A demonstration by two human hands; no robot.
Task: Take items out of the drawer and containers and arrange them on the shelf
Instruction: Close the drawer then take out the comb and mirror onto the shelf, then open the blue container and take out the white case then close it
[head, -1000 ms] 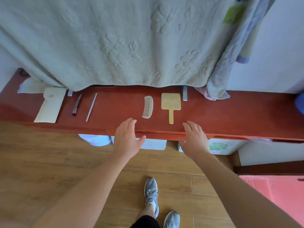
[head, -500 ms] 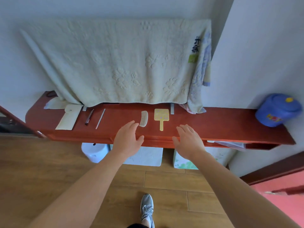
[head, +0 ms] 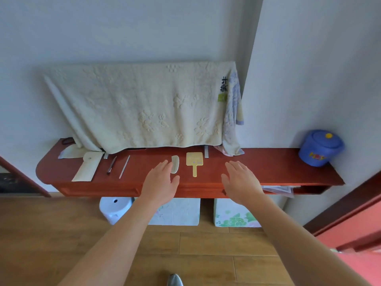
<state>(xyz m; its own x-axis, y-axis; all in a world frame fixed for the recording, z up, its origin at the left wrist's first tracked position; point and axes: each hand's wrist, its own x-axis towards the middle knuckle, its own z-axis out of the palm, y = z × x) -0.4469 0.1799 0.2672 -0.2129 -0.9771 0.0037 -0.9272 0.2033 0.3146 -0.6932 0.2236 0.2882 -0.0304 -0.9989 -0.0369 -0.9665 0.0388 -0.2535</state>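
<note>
While both hands are hovering flat and empty over the front of the shelf (head: 268, 164), the mirror (head: 194, 161) is lying squarely between them, handle pointing back toward the person. The left hand (head: 159, 182) is spreading straight fingers just left of the mirror, and its fingertips (head: 166, 163) are overlapping the near end of the comb (head: 175, 165). Whether they are touching it, the view is not telling. The comb is lying just beside the mirror on its left, long axis running front to back like the mirror's. The right hand (head: 240, 182) is floating palm down to the right of the mirror, apart from it. So the hands are apart, one on each side of the mirror, neither gripping anything.

Further left of the mirror, a stick (head: 124, 167), a pen (head: 111, 165) and a pouch (head: 87, 168) are sitting in a row. Far right of the mirror the tub (head: 320, 148) is waiting with its lid on, and it looks like the container to empty next. It is lying on the right hand's side, so that hand is the nearer one; the left would be crossing over the mirror. Directly below the mirror the drawer (head: 198, 191) is looking shut, within either hand's reach.
</note>
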